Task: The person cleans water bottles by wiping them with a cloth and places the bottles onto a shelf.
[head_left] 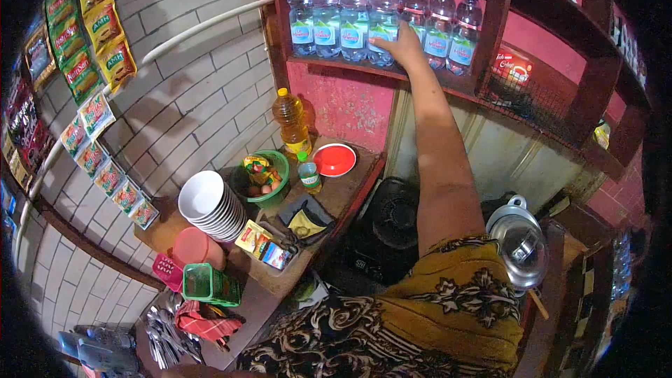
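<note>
My right hand (pixel 400 47) reaches up to the wooden shelf and grips a clear plastic water bottle (pixel 383 14) with a blue cap. The thumb lies across its green-and-white label, and the other fingers are mostly hidden at its right side. The bottle stands upright in the row. Close on its left is another water bottle (pixel 354 17), and on its right stands one more bottle (pixel 414 3), partly covered by my hand. Several similar bottles fill the rest of the row. My left hand is out of view.
Below are a black stove (pixel 392 217), a metal pot (pixel 521 245), an oil bottle (pixel 290 122), a green basket (pixel 269 199) with eggs, stacked white bowls (pixel 203 196) and a red plate (pixel 334 160). Sachet strips (pixel 105 24) hang at left. Cutlery (pixel 164 336) lies lower left.
</note>
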A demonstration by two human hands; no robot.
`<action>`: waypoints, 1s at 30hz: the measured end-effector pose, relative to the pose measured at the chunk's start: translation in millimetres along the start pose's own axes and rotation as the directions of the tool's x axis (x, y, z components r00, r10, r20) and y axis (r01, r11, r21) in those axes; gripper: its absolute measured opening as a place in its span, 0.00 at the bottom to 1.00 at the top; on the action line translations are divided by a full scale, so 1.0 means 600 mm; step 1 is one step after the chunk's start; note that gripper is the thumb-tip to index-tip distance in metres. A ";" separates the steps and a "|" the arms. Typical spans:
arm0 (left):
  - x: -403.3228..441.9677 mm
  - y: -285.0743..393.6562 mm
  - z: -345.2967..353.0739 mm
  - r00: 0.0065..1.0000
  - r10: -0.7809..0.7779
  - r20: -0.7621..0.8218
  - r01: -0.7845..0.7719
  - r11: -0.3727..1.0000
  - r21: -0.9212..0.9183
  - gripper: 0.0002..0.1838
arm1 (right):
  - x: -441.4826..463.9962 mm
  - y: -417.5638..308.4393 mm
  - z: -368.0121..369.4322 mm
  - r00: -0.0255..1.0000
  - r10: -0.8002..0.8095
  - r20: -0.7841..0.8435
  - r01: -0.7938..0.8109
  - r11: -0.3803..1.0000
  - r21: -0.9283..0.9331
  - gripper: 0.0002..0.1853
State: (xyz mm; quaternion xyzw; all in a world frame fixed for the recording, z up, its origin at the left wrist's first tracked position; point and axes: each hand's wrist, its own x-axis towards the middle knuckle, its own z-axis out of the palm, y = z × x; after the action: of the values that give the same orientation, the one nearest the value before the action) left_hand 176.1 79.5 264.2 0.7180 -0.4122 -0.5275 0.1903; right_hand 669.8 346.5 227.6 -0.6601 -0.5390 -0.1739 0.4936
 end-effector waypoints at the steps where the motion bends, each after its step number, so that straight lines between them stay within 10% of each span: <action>1: -0.024 0.002 0.000 0.988 -0.009 -0.155 0.015 0.999 0.038 0.47 | 0.002 0.005 0.002 1.000 0.000 0.001 0.000 1.000 0.001 0.49; 5: -0.018 0.004 0.032 0.978 -0.037 -0.207 0.057 0.994 0.092 0.54 | 0.005 0.021 0.017 0.999 -0.012 -0.037 0.011 0.999 -0.041 0.50; 6: 0.046 -0.014 0.099 0.543 0.143 -0.828 -0.102 0.989 0.103 0.54 | 0.005 0.027 0.021 0.999 -0.016 -0.036 0.015 0.999 -0.038 0.50; 7: 0.081 -0.023 0.135 -0.223 0.179 -0.958 -0.202 0.953 0.225 0.54 | 0.006 0.031 0.023 0.999 -0.022 -0.035 0.021 1.000 -0.022 0.51; 8: 0.051 -0.011 0.103 -0.225 0.178 -0.958 -0.198 0.954 0.224 0.54 | 0.007 0.031 0.025 0.999 -0.027 -0.033 0.027 1.000 -0.005 0.52; 9: -0.005 0.008 0.044 0.504 0.134 -0.853 -0.107 0.990 0.093 0.50 | 0.000 0.020 0.020 1.000 0.026 0.001 -0.026 0.999 -0.018 0.53; 10: -0.035 0.020 0.012 0.955 -0.034 -0.296 0.052 0.997 0.054 0.46 | -0.003 0.025 0.024 1.000 0.022 0.003 -0.022 1.000 -0.014 0.53; 11: -0.024 0.017 0.025 0.953 -0.039 -0.302 0.056 0.997 0.050 0.46 | -0.006 0.039 0.033 1.000 0.009 -0.002 -0.009 1.000 0.029 0.54; 13: 0.027 -0.013 0.089 0.524 0.171 -0.834 -0.207 0.976 0.070 0.34 | -0.030 0.032 0.037 0.997 -0.042 -0.068 0.043 0.999 0.015 0.53; 15: 0.065 -0.039 0.137 -0.193 0.197 -0.961 -0.363 0.896 0.257 0.23 | -0.077 -0.018 0.016 0.982 -0.054 -0.183 0.045 0.998 -0.054 0.52; 18: 0.077 -0.029 0.117 -0.461 -0.029 -0.887 -0.332 0.933 0.142 0.16 | -0.131 -0.051 0.017 0.904 -0.131 -0.407 0.139 0.990 -0.011 0.43; 20: 0.088 -0.024 0.114 -0.444 -0.163 -0.881 -0.468 0.881 0.073 0.10 | -0.196 -0.124 0.010 0.923 0.041 -0.382 0.090 0.944 0.317 0.36; 27: 0.120 -0.017 0.131 -0.505 0.086 -0.859 -0.482 0.797 0.363 0.07 | -0.437 -0.328 0.078 0.994 0.070 0.082 -0.107 0.571 0.814 0.16; 28: 0.174 -0.040 0.098 -0.809 0.299 -0.506 -0.290 0.545 0.787 0.07 | -0.468 -0.355 0.088 0.983 0.057 0.173 -0.177 0.523 0.834 0.16; 30: 0.195 -0.023 0.139 -0.762 0.303 -0.572 -0.295 0.624 0.724 0.07 | -0.522 -0.400 0.105 0.947 0.012 0.322 -0.291 0.461 0.838 0.14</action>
State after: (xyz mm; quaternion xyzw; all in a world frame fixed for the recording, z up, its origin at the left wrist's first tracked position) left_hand 117.5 8.5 153.3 0.5084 -0.2965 0.4995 0.6357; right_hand 326.7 213.9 72.1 -0.3766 -0.5518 0.2633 0.6959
